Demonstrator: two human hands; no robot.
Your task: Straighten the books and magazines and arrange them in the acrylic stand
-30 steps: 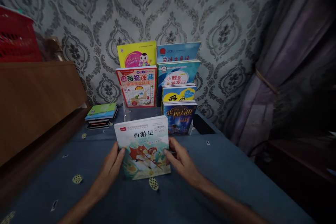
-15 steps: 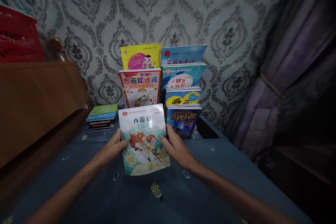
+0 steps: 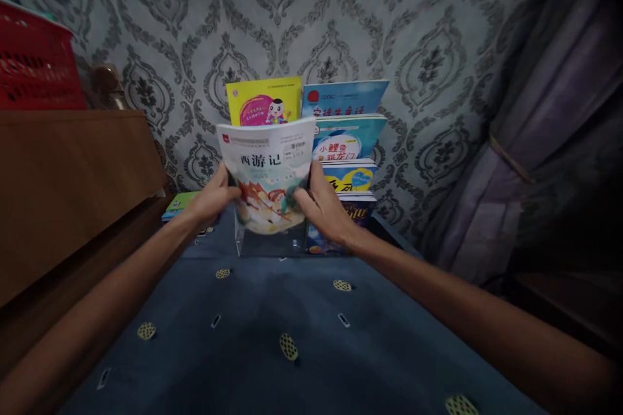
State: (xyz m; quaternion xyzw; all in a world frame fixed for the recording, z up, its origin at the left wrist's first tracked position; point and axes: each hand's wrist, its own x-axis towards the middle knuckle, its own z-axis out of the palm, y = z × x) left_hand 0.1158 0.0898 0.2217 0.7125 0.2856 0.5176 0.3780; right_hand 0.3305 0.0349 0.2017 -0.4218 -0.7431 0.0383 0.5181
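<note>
Between my two hands is a white and teal picture book (image 3: 265, 172), its cover facing me and its lower edge bowed. My left hand (image 3: 217, 198) grips its left edge, thumb over the cover. On the right edge, my right hand (image 3: 324, 201) holds it the same way. The book is raised in front of a clear display stand (image 3: 263, 245) and hides the red book seen earlier. Behind its top edge a yellow book (image 3: 265, 94) shows. To the right, blue books (image 3: 345, 97) stand in tiers, with a dark blue book (image 3: 357, 207) lowest, partly covered by my right hand.
A small stack of books (image 3: 178, 204) lies left of the stand, partly behind my left arm. A wooden cabinet (image 3: 78, 188) with a red basket (image 3: 36, 58) borders the left side. A tied curtain (image 3: 516, 142) hangs at the right. Blue patterned cloth (image 3: 253, 337) covers the surface.
Both hands have lifted the picture book up and forward toward the stand. It now covers the red book, and the stand's clear lower left part shows beneath it.
</note>
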